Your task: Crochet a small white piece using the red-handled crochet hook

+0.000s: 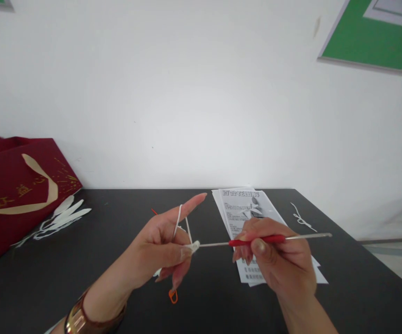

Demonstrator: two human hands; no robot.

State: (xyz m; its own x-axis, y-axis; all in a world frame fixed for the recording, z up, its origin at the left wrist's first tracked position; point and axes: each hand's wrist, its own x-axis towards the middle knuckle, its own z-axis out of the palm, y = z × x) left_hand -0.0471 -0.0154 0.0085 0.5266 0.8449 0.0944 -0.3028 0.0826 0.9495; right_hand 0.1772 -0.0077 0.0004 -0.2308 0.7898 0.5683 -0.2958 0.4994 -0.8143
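One hook [269, 239], one likely slip
Left hand [155, 250] pinches the piece [195, 246]; right hand [281, 262] grips the hook, end at the piece, above the surface [214, 304]. Hard tug could pop loops off, imo.

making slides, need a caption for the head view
Right fingers hold a red-handled crochet hook against white yarn work pinched in the left fingers, above a dark table.
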